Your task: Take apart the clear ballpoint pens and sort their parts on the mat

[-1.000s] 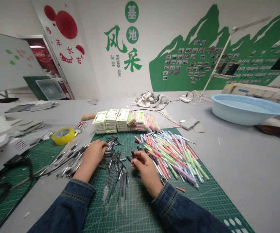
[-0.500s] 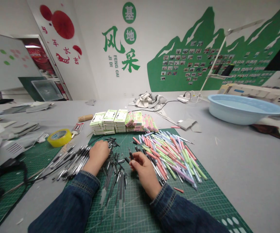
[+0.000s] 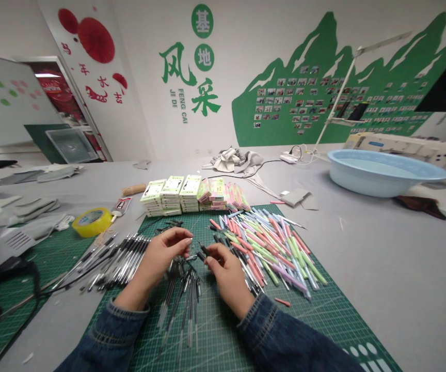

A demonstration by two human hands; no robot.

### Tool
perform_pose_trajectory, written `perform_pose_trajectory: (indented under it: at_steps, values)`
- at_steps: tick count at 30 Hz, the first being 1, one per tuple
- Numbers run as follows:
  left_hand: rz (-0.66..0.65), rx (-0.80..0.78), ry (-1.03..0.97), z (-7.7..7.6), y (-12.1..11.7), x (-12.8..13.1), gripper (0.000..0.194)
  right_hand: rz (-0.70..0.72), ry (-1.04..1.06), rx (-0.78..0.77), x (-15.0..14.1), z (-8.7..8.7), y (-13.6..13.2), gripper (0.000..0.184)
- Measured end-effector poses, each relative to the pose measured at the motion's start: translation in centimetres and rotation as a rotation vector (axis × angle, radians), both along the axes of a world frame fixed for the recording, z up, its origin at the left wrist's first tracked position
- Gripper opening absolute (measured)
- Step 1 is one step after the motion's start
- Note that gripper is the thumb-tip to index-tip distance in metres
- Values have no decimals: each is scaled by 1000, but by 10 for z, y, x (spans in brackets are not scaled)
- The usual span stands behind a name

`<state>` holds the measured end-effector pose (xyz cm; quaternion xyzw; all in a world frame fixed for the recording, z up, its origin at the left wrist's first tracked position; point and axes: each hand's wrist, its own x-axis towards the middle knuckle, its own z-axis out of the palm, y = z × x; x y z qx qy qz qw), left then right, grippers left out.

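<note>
My right hand is closed on a short black pen, whose thin tip points up and away. Beside it, a small black piece, perhaps a cap, sticks out from the same fingers. Close by, my left hand has its thumb and fingertips pinched together; what lies in them is too small to make out. Below and between the hands, thin pen refills and small black caps are spread on the green cutting mat. Clear-barrelled pens lie left of my left hand, and coloured pens are heaped right of my right hand.
Stacked small green and white boxes stand at the mat's back edge, with pink ones alongside. Yellow tape and a glue tube lie left. A blue basin stands back right, grey cloth at the rear.
My left hand has come up from the small black parts and moved right, towards my right hand. My right hand has stayed almost still, keeping the pen.
</note>
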<state>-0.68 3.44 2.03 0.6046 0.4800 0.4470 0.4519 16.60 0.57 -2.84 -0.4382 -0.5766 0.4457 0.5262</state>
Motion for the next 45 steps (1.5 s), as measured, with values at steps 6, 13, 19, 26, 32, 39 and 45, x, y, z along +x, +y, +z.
perform_pose_trajectory:
  at_steps: [6,13,19,26,32,39,45]
  values:
    - [-28,3,-22,1,-2,3,19,-4,-104,66,0,6,-4,20]
    - [-145,-75,43,3,-5,2,17,-30,-194,154,1,8,-5,21]
    - [-141,-87,69,4,-8,0,18,-65,-172,110,1,9,-5,9]
    - [-166,-79,114,7,-12,1,16,-3,-155,68,1,4,-4,6]
    - [-182,-74,50,8,-13,0,15,199,42,-78,-4,4,-3,17]
    - [-80,-82,-181,-3,-17,13,24,162,190,-135,-4,5,-4,19]
    - [-4,-190,-431,-19,-20,28,13,186,306,-224,-6,5,-6,23]
